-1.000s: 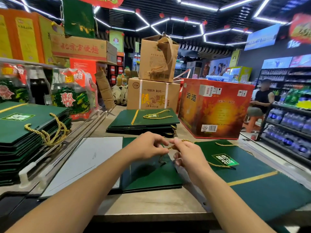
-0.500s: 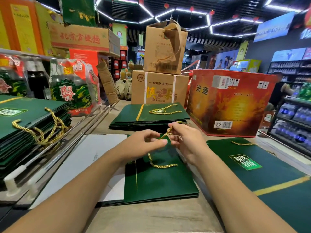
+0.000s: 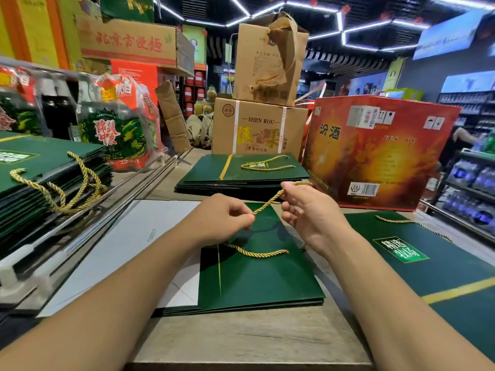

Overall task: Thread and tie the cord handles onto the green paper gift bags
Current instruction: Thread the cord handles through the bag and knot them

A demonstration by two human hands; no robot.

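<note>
Head camera: past a stack of corded bags [image 3: 40,167], the left hand [image 3: 225,220] and right hand [image 3: 308,210] each pinch a gold cord [image 3: 267,202] stretched between them above a flat green gift bag [image 3: 257,279] on the counter [image 3: 241,341] (another bag [image 3: 434,266] lies at right).

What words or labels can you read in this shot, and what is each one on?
"SHEN ROU": brown carton, centre back.
"汾酒": red box.
"北京方便" plus one unclear character: cardboard box, upper left.
"精选", second row unclear: label on the right green bag.
Too blurred: barcode sticker on the red box, print on the wrapped packs at left.
</note>
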